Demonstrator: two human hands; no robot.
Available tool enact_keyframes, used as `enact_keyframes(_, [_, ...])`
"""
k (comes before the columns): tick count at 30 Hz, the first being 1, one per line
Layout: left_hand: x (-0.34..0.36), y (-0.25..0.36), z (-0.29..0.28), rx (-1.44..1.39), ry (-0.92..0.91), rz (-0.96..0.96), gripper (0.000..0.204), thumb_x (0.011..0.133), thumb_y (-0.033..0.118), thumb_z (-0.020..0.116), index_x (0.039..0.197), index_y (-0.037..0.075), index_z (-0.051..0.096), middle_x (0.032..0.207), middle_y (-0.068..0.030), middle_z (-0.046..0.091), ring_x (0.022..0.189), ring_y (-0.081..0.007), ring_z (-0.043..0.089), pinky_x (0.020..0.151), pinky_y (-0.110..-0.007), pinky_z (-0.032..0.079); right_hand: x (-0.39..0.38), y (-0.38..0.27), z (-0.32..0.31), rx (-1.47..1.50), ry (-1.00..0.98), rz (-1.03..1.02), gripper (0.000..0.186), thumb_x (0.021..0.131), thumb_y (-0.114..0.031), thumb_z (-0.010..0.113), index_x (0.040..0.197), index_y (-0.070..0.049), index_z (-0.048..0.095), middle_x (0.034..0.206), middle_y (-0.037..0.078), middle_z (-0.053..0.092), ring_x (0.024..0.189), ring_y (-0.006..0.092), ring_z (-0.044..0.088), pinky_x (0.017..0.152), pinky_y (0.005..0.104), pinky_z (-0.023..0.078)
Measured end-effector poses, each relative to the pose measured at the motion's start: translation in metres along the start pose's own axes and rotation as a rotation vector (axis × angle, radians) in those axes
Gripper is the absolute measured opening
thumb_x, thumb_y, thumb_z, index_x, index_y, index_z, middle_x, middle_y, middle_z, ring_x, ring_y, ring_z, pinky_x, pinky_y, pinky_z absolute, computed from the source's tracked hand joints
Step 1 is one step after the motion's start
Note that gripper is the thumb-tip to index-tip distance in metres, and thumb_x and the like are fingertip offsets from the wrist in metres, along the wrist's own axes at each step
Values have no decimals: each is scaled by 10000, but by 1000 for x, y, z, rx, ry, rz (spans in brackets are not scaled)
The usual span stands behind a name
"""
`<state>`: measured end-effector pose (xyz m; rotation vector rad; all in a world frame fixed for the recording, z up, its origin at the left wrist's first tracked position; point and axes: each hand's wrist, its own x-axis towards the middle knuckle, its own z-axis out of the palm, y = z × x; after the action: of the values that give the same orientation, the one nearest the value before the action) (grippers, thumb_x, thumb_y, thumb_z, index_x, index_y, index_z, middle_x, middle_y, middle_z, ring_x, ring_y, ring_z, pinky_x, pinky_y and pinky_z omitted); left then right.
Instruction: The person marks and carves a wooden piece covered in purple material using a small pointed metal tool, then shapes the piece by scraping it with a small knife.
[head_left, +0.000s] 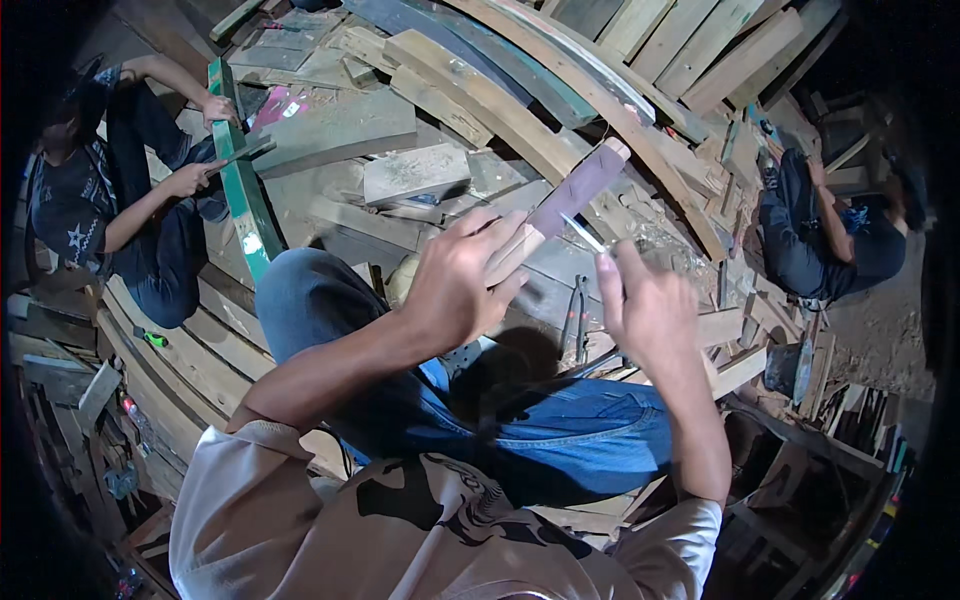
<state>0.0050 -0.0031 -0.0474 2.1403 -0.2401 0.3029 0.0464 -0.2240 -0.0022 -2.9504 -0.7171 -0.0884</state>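
My left hand [455, 270] is wrapped round the near end of a short wooden piece [515, 250]. A purple covering [580, 188] sits round its middle, and bare pale wood shows at the far tip. My right hand [650, 305] is closed on a slim metal tool [583, 234], its shiny tip close to the purple covering. Whether the tip touches it I cannot tell, and the tool's handle is hidden in my fist. Below, between my hands, a pair of long-handled pincers [575, 318] leans among the wood.
At left, a person [75, 205] holds a blade-like tool against a green beam [243, 205]. Another person [850, 240] sits at far right. A pale wooden block [416, 175] lies ahead, with long curved planks [640, 120] beyond. Stacked boards [200, 330] lie at left.
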Motion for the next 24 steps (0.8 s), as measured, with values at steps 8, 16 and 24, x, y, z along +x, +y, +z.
enact_keyframes(8, [-2, -8, 2, -24, 34, 55, 590, 695, -10, 797, 1253, -62, 610, 1117, -196, 655, 972, -288, 674, 861, -348, 526, -2, -11, 0, 62, -42, -15, 309, 1009, -375, 472, 931, -93, 573, 564, 175, 617, 550, 400, 655, 514, 521, 520])
enact_keyframes(16, [2, -10, 2, -169, -50, 9, 593, 729, -31, 784, 1289, -59, 589, 1108, -191, 682, 971, -213, 676, 853, -312, 531, 1, -8, 7, 76, -12, -50, 289, 1003, -353, 495, 919, -91, 583, 548, 171, 608, 534, 397, 648, 506, 524, 512])
enact_keyframes(24, [0, -11, 2, -107, -86, -63, 647, 718, -38, 792, 1325, -22, 572, 1085, -163, 667, 954, -208, 661, 849, -311, 516, 8, -6, 6, 47, -40, -37, 294, 1003, -338, 498, 904, -73, 581, 542, 173, 602, 537, 377, 657, 502, 501, 521])
